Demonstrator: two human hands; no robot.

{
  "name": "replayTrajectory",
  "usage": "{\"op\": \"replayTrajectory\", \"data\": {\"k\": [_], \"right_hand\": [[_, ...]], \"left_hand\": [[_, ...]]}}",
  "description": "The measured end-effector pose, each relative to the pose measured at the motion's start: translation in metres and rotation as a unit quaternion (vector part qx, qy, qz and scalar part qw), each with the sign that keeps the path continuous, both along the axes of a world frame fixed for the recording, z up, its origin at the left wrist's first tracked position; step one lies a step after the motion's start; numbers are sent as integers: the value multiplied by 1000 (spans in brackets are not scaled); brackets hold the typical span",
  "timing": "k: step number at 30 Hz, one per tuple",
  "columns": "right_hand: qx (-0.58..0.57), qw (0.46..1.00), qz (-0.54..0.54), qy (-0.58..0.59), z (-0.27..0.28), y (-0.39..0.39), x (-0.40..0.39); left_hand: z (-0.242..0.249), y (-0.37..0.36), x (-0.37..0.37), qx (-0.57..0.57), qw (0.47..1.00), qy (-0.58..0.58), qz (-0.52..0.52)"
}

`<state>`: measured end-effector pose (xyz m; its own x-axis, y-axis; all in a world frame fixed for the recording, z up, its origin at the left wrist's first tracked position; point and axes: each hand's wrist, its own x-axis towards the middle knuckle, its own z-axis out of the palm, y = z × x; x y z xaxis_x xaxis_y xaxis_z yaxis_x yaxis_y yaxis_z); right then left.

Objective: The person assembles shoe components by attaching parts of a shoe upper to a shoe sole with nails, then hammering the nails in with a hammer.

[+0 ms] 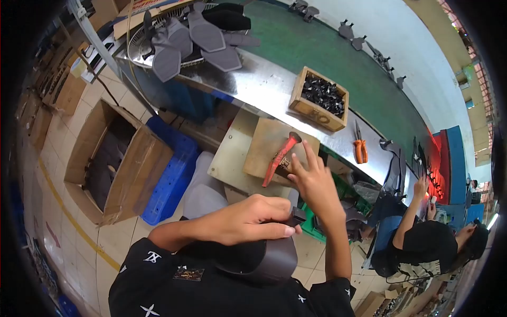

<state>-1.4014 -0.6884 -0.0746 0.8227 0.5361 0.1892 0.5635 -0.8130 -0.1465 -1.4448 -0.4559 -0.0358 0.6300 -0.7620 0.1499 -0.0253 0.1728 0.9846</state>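
My left hand is closed around a dark grey flexible piece with a small black end sticking out past the thumb. Its broad curved sheet hangs below, close to my chest. My right hand is raised with fingers stretched and apart, holding nothing. Beside its fingertips, a hammer with a red-wrapped handle rests on a square wooden board. Small brassy bits show on the board beside the handle, partly covered by my fingers.
A wooden box of small black parts and orange-handled pliers lie on the metal bench edge. Grey flat pieces are piled behind. A cardboard carton stands left by a blue crate. A co-worker sits at right.
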Motion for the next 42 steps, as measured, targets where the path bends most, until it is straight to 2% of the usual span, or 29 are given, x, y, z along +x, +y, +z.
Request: {"op": "replayTrajectory", "data": {"k": [1,3,5,9,12,16,22,25,28,31,32,36,42], "right_hand": [[-2,998,42,-46,3,-1,-3],[245,957,101,118,27,1,-18],[433,834,184,288,47,-7,-38],[486,808,224,246,56,1,-61],[467,778,334,255,64,6,-60],[441,773,411,197,73,10,-58],[440,758,422,232,75,8,-61],[434,751,434,244,75,7,-59],[392,773,446,224,75,2,-59],[410,752,443,264,65,1,-53],[405,763,422,274,66,-4,-53],[442,758,409,252,53,-8,-58],[549,713,390,195,43,7,-74]], "left_hand": [[2,1,-4,3,1000,17,-14],[-2,0,-12,-40,996,68,-39],[1,-1,-16,-60,990,105,-74],[4,-2,-14,-30,974,113,-192],[9,-7,-16,-41,958,102,-265],[4,-15,-20,-88,935,105,-326],[1,-19,-25,-120,926,123,-338],[2,-18,-26,-109,937,92,-320],[2,-15,-27,-97,936,102,-322],[7,-11,-28,-59,951,84,-292],[6,-11,-29,-57,955,83,-281],[5,-13,-29,-54,960,80,-262],[1,-25,-34,-82,950,90,-287]]}}
